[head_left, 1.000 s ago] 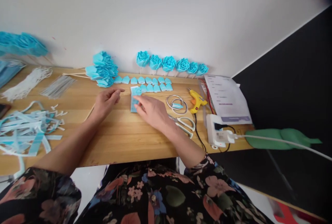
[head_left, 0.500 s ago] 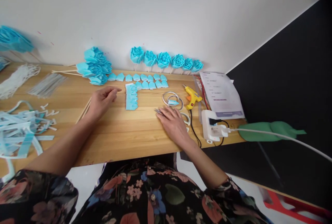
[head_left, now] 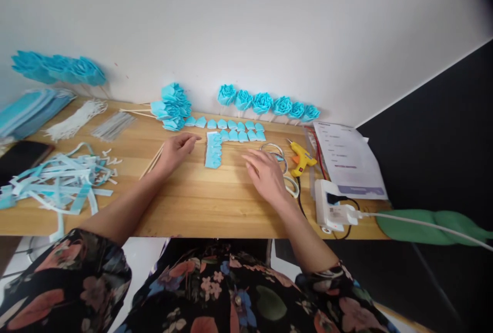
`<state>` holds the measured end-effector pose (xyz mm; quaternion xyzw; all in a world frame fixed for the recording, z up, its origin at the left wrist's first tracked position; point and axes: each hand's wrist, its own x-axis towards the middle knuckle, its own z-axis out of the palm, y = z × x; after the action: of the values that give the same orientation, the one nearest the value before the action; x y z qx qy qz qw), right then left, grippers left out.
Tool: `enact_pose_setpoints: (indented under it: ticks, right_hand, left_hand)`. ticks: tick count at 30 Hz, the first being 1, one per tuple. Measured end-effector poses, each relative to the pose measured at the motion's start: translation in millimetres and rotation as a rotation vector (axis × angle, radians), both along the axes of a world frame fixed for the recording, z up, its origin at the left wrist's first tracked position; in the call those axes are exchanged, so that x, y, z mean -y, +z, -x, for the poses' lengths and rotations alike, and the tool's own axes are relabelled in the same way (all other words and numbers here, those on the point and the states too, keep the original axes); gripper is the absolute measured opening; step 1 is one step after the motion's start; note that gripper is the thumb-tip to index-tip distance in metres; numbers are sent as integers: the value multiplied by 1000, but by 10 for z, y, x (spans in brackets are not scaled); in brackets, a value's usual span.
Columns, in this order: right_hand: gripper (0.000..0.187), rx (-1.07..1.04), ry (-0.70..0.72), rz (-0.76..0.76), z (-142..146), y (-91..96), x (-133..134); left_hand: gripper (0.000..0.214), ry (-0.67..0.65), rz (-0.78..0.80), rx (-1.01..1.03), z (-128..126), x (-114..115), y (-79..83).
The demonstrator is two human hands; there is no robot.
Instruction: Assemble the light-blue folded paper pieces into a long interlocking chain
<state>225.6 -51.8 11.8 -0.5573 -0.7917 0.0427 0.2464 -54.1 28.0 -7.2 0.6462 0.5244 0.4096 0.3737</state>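
Observation:
My left hand rests on the table left of a stack of light-blue scalloped pieces. Its fingers are curled in with the thumb near the index finger, and I see nothing in them. Right of that stack my right hand hovers low, palm down, fingers stretched out and holding nothing visible. Two rows of small blue petal pieces lie just behind the stack. Partly covered by the right hand are silvery rings or tape rolls, and a pale tape roll sits beside its wrist.
A yellow glue gun, a white power strip and a printed sheet lie at right. Blue flowers line the wall; a flower bunch lies left. Farther left are cut strips, grey wires and a phone.
The view has swung left, so the table's things appear farther right. My right hand has shifted slightly left and forward, its fingers spreading; the pointed metal tip under it no longer shows.

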Motion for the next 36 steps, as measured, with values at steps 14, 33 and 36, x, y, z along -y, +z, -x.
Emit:
enact_pose_setpoints:
  ticks: [14,33,36]
  right_hand:
    - [30,317,-32,55,559,-97,-1003]
    - [32,-1475,-38,799,770,-17,-554]
    - [33,-1414,-55,774,845,-71,-533]
  left_hand:
    - [36,-46,-80,-64,-32,29,45]
    - [45,-241,113,253,-143,143,125]
    - [41,-171,115,305,-136,132,110]
